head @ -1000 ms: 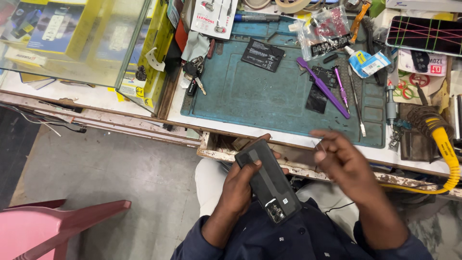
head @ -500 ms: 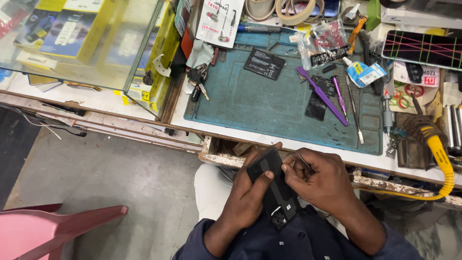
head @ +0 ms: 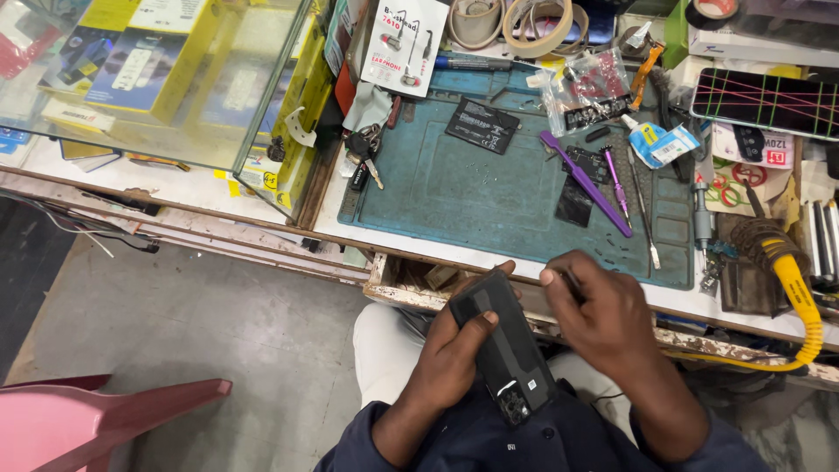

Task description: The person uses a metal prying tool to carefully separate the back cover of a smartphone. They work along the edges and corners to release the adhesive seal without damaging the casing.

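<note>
Centrally, near edge: left hand (head: pixel 454 358) grips black phone (head: pixel 507 345), back side up, camera end toward body, thumb across casing. Right hand (head: pixel 603 319) just right of phone, fingers curled closed, pinching small dark object at fingertips; object too small to identify. Both hands over lap, just near of desk (head: pixel 262 197) edge. Farther: teal work mat (head: pixel 489 197) holding purple pry tool (head: pixel 585 183), flat black battery (head: pixel 482 125), tweezers (head: pixel 642 205). Yellow cable (head: pixel 800 297) right. Glass display case (head: pixel 157 79) far left. Pink chair (head: pixel 96 419) near left.
</note>
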